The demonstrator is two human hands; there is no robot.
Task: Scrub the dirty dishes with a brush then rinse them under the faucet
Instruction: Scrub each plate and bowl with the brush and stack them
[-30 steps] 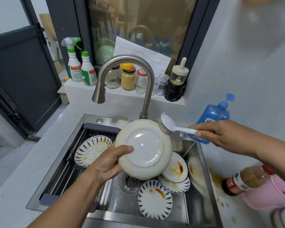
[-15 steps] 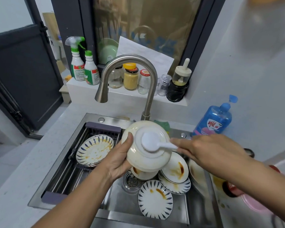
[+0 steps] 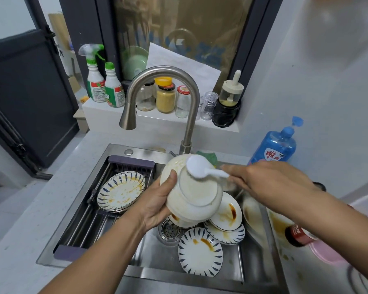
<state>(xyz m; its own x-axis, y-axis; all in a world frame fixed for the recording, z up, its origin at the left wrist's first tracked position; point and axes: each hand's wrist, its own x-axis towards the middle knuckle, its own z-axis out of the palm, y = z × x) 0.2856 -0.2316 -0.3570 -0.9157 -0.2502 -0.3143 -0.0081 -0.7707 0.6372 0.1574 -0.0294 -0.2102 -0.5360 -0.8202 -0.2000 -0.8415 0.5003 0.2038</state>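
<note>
Left grip (image 3: 155,206) holds bowl (image 3: 191,194) | right grip (image 3: 270,185) holds brush (image 3: 197,167) | stained plates (image 3: 200,251) beneath | faucet (image 3: 164,70) behind

Sink (image 3: 115,148) mid-frame. Rack (image 3: 83,225) in its left half, carrying a plate (image 3: 121,190). More plates (image 3: 200,251) lower centre. Faucet (image 3: 191,124) behind, soap bottle (image 3: 274,147) right.

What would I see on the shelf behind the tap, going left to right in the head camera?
Spray bottle, green-capped bottle, clear jar, yellow-lidded jar, red-lidded jar, clear glass, cream-lidded dispenser.
</note>
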